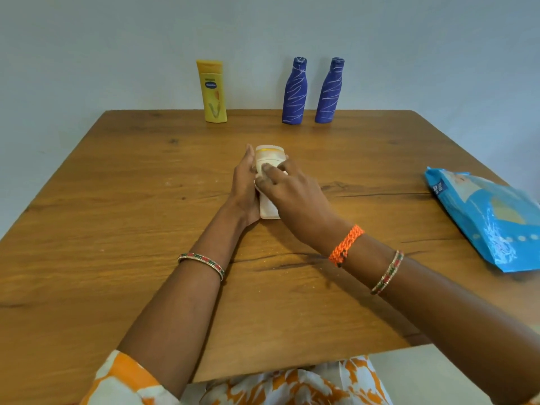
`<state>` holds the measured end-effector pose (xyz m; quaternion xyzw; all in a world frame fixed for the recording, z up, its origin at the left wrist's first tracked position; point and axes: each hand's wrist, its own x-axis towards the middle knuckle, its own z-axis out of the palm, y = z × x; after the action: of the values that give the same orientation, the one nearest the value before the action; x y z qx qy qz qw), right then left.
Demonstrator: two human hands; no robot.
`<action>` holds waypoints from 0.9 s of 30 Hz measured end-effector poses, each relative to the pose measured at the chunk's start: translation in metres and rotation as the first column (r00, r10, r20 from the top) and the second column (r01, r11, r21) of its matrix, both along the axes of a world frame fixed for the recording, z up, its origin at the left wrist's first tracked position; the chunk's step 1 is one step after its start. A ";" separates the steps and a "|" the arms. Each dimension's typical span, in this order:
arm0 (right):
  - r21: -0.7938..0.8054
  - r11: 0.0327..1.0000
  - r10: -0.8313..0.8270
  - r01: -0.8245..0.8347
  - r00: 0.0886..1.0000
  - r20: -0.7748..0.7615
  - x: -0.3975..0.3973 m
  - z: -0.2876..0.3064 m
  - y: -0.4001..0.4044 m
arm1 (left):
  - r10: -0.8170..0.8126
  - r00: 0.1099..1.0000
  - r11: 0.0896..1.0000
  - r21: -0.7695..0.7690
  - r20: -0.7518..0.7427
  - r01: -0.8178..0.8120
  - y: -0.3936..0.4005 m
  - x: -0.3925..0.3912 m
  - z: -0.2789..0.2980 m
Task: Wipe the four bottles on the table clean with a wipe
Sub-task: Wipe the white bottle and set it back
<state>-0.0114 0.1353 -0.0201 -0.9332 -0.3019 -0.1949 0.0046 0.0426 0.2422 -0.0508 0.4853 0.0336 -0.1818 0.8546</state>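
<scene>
Bottles number four on the wooden table (117,217): a yellow lotion bottle (212,92) and two blue wrapped bottles, one (295,92) just beside the other (329,92), stand upright along the far edge by the wall, while a white lotion bottle (269,159) sits near the middle of the table between both hands, its wide capped end pointing away from the person. The left hand (244,188) grips this white bottle from its left side, fingers lying along it and the thumb hidden behind. The right hand (287,194) lies over the bottle's top and right side with fingers bent, pressing what appears to be a white wipe (258,182) against it; the wipe blends with the bottle, so its outline is hard to make out. A blue wipes packet (491,220) lies well apart at the right edge of the table. Bangles circle both forearms, and an orange braided thread (346,244) wraps the right wrist.
</scene>
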 end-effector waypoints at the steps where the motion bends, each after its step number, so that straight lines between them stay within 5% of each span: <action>1: 0.004 1.000 0.022 -0.022 0.999 0.049 -0.003 -0.005 -0.002 | -0.006 1.000 1.000 0.005 -0.003 0.006 -0.001 -0.001 0.001; 4: -0.025 0.994 0.104 -0.102 0.991 0.083 -0.013 -0.017 -0.009 | 0.007 1.000 1.000 0.011 0.003 -0.007 -0.006 -0.002 0.003; 7: -0.039 0.971 0.229 -0.237 0.962 -0.150 -0.030 -0.007 -0.013 | 0.004 1.000 0.999 -0.040 -0.029 -0.005 -0.010 -0.002 0.002; 9: 0.087 0.982 0.189 -0.170 0.931 -0.314 -0.028 0.010 -0.017 | -0.007 1.000 0.999 -0.033 -0.008 0.006 -0.008 -0.001 0.001; 13: 0.368 0.930 0.054 -0.006 0.991 -0.119 0.013 0.038 -0.020 | -0.027 0.996 0.998 0.053 0.084 0.023 -0.003 -0.002 -0.001; 17: 0.137 0.989 -0.055 0.062 0.997 -0.058 0.025 0.021 -0.005 | 0.020 0.993 0.997 0.077 0.117 -0.029 0.000 -0.003 -0.002; 23: -0.036 0.997 0.076 -0.075 0.997 0.013 -0.024 -0.019 -0.001 | 0.088 0.996 0.996 -0.027 0.010 -0.087 -0.001 0.002 0.001; 27: -0.122 0.981 0.122 -0.148 0.974 -0.193 -0.042 -0.015 -0.021 | 0.083 0.996 0.996 -0.020 -0.032 -0.083 -0.006 0.001 0.004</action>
<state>-0.0531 0.1147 -0.0353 -0.9227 -0.3756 -0.0857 -0.0177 0.0431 0.2365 -0.0467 0.4715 0.0653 -0.1541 0.8658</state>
